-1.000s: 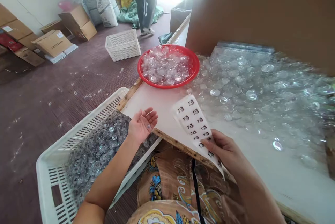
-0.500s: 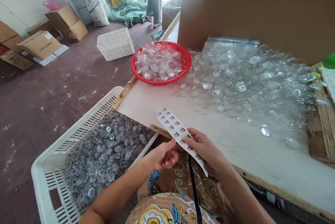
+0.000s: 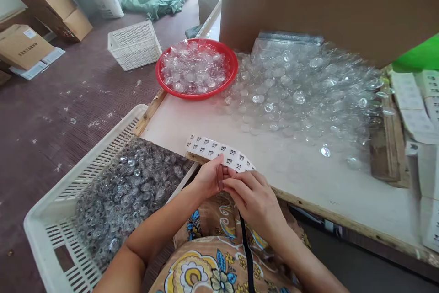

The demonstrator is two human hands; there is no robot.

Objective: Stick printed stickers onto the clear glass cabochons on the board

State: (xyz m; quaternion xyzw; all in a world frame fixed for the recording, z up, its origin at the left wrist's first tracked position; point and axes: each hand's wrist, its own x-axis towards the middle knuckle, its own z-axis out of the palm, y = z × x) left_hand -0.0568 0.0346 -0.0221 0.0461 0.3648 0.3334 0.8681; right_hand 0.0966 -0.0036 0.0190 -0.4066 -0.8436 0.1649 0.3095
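Note:
A white strip of stickers (image 3: pixel 207 146) printed with rows of small dark figures lies across my hands at the table's front edge. My left hand (image 3: pixel 210 178) grips it from below, its thumb on the printed face. My right hand (image 3: pixel 258 201) is closed, thumb and fingertips pinched together right beside my left fingers, below the strip. Whatever is in that pinch is too small or hidden to make out. To the left, a white plastic crate (image 3: pixel 44 224) holds many small clear discs with dark marks (image 3: pixel 128 192).
A red basin (image 3: pixel 197 96) full of clear round pieces stands at the table's far left corner. Clear discs (image 3: pixel 298 98) are heaped before a brown board (image 3: pixel 308 5). More sticker strips (image 3: pixel 411 101) lie at the right. A white basket (image 3: pixel 133 46) and cardboard boxes (image 3: pixel 25 46) are on the floor.
My right hand has left the strip's right side and come to my left fingers. My left hand now holds the strip, which lies flatter. The view has shifted right and down.

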